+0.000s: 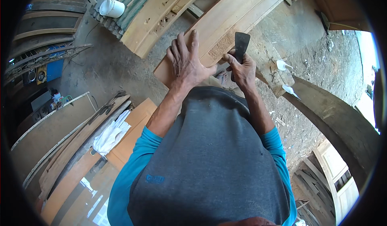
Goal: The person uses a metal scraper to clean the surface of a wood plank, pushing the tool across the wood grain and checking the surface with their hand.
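A long light-brown wooden board (246, 8) with grooves along its length slants away from me to the upper right. Near its close end is a rough, crumbly tan patch (221, 47). My left hand (186, 62) lies on the board left of that patch, fingers stretched out and thumb at the near edge. In my right hand (244, 70) a putty knife (242, 43) with a wide dark blade is gripped, blade pointing up and away. The right fingertips are close to the board's edge beside the patch; whether they touch it I cannot tell.
Two white nozzle bottles (283, 65) (289, 90) lie on a worn wooden block at the right. A thick beam (330, 109) curves beyond them. At the upper left are a white bucket (112, 8) on corrugated sheets and a thick plank (161, 14). A white cloth (111, 134) hangs over boards lower left.
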Action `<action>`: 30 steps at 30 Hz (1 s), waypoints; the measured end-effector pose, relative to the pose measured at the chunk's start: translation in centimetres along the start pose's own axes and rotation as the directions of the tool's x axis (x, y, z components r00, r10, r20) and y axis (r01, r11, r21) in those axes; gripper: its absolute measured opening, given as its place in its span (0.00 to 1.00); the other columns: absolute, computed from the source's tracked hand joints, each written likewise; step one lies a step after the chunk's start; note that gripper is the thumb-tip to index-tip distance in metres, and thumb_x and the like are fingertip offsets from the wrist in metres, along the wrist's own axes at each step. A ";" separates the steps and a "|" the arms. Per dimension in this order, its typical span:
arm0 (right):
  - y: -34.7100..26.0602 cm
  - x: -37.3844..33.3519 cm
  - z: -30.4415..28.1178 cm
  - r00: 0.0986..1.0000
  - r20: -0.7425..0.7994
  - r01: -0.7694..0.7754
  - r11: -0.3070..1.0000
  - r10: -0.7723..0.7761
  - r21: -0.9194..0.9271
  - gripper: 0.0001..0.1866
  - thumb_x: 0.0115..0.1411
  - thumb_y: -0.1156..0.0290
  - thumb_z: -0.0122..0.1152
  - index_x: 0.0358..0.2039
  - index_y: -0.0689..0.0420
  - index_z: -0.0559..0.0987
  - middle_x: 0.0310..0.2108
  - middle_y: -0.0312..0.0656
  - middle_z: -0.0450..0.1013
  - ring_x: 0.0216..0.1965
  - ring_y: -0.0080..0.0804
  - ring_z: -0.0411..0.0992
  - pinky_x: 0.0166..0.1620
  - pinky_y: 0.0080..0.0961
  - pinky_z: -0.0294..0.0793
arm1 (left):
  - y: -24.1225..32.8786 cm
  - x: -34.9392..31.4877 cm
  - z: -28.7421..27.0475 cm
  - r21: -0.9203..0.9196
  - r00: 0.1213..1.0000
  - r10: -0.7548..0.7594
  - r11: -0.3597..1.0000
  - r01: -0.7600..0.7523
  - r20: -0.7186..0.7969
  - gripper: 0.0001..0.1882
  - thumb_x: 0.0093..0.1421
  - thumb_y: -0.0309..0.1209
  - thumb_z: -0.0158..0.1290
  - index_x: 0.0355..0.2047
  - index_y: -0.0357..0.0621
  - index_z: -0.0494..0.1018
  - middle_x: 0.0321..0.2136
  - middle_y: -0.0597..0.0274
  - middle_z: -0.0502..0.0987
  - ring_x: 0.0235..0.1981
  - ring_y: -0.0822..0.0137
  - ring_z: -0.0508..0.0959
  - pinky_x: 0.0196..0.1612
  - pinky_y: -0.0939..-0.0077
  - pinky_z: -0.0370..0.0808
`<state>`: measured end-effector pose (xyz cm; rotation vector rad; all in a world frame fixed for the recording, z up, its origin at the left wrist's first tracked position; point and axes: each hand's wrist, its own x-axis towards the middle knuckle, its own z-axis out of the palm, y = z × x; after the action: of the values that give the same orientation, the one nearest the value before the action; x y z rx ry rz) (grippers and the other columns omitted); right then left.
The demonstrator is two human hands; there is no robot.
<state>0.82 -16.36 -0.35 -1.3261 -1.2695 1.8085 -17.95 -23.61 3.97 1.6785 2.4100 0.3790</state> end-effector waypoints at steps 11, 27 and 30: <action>-4.1 -2.2 -5.0 0.977 0.015 0.201 0.886 -0.215 -0.417 0.25 0.78 0.74 0.50 0.73 0.56 0.70 0.48 0.45 0.80 0.43 0.27 0.80 0.43 0.26 0.82 | 0.1 0.0 0.3 0.002 0.998 0.018 1.000 -0.018 -0.057 0.70 0.37 0.53 0.77 0.78 0.50 0.53 0.67 0.36 0.59 0.67 0.35 0.62 0.67 0.33 0.56; -4.6 1.1 -5.0 0.876 0.211 0.431 0.509 -0.434 -0.745 0.21 0.72 0.77 0.57 0.65 0.54 0.79 0.51 0.54 0.82 0.47 0.50 0.84 0.49 0.41 0.83 | -0.3 -0.1 0.5 -0.005 0.997 0.044 0.999 -0.044 -0.069 0.72 0.37 0.53 0.78 0.79 0.47 0.52 0.68 0.34 0.58 0.66 0.35 0.61 0.65 0.32 0.56; -4.5 1.5 -4.9 0.857 0.149 0.431 0.527 -0.493 -0.732 0.21 0.71 0.77 0.55 0.63 0.54 0.79 0.51 0.54 0.81 0.47 0.54 0.83 0.49 0.45 0.82 | -0.3 -0.1 0.5 -0.006 0.997 0.042 0.999 -0.043 -0.071 0.72 0.37 0.53 0.78 0.79 0.48 0.52 0.68 0.34 0.57 0.66 0.35 0.61 0.65 0.32 0.56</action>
<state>4.42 -11.59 2.83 -1.2210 -2.2138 0.8296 -17.99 -23.73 3.40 1.7441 2.4227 0.4611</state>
